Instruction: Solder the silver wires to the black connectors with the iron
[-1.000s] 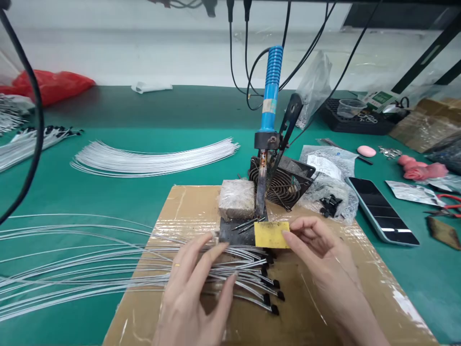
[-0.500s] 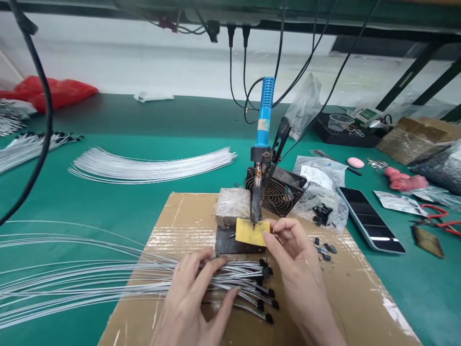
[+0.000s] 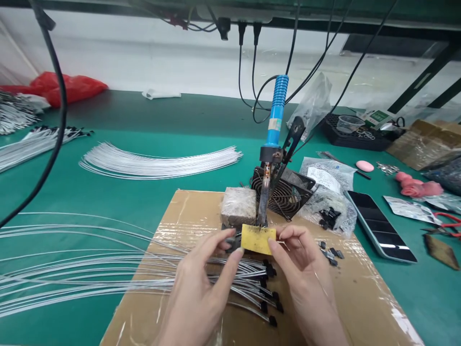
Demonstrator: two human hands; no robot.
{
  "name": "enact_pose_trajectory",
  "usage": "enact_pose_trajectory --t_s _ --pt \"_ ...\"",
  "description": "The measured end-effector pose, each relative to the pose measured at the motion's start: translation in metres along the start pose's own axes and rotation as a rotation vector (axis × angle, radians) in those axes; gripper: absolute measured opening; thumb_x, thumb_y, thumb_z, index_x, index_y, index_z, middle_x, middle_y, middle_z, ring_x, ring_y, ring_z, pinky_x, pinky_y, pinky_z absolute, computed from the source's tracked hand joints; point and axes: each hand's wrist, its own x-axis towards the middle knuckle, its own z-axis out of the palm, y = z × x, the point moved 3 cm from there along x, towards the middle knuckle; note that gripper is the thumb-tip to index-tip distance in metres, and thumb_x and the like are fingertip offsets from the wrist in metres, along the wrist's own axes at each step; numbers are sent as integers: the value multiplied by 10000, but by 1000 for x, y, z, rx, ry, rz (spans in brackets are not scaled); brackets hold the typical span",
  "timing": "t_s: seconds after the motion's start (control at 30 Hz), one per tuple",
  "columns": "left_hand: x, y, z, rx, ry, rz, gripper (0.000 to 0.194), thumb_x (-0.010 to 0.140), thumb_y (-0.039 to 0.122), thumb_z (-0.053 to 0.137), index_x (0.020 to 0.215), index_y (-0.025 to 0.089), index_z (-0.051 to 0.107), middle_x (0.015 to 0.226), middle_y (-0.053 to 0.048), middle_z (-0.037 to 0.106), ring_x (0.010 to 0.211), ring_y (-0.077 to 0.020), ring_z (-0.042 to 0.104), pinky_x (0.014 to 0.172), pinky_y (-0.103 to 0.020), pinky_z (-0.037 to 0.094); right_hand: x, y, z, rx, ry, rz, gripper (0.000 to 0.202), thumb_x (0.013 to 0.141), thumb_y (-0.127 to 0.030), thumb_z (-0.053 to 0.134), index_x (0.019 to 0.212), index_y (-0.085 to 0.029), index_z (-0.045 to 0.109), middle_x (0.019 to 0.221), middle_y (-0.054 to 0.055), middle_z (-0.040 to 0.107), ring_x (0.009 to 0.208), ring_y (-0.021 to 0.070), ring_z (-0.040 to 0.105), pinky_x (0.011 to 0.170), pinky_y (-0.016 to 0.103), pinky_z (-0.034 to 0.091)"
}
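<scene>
A small yellow sponge with dark stains is pinched at its right end between the thumb and fingers of my right hand. It sits right under the tip of the blue-handled soldering iron, which a stand holds upright. My left hand has its thumb and forefinger apart just left of the sponge, and I see nothing held in it. Below and behind that hand run white wires with black connectors at their right ends. A dark plate lies mostly hidden behind the sponge.
Behind the sponge are a wrapped block and a black fan. A phone, small black pieces and red-handled pliers lie to the right. Another white wire bundle rests at the back left.
My left hand has lifted off the wires and come up beside the sponge's left edge. The sponge in my right hand is slightly lower relative to the iron tip. The view has shifted left.
</scene>
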Motion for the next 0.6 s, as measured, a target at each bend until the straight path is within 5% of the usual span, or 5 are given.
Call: enact_pose_trajectory --t_s 0.13,0.27,0.37,0.5,0.6 --pt "18 17 15 -258 -70 -167 323 836 403 702 1047 184 811 768 -49 727 709 -228 631 676 -362 533 -7 -5 0 -92 1 -146 192 913 -282 810 950 -268 621 1057 0 770 947 124 769 813 186 637" --pt "19 22 20 -274 -18 -113 177 833 341 678 860 232 815 679 9 559 655 -186 498 625 -318 423 -17 -6 1 -234 19 -319 173 948 -169 740 1000 -277 615 1068 -9 758 993 111 755 884 190 606" --pt "13 26 19 -238 27 15 157 893 268 657 901 253 813 733 6 583 696 -184 535 646 -304 440 -23 -9 6 -341 28 -400 160 951 -139 707 974 -281 635 1045 -23 749 1000 123 733 921 226 568" --pt "8 30 18 -63 80 211 206 964 151 611 1018 251 783 873 -16 671 795 -184 596 691 -293 476 -24 -13 10 -430 27 -347 102 979 -207 678 958 -296 633 1032 -47 744 970 124 717 910 249 545" --pt "9 26 21 80 40 218 205 970 138 584 1001 234 763 819 -20 638 786 -210 594 664 -310 473 -19 -7 5 -462 6 -211 58 979 -285 691 974 -303 636 1026 -47 757 922 121 720 833 228 557"
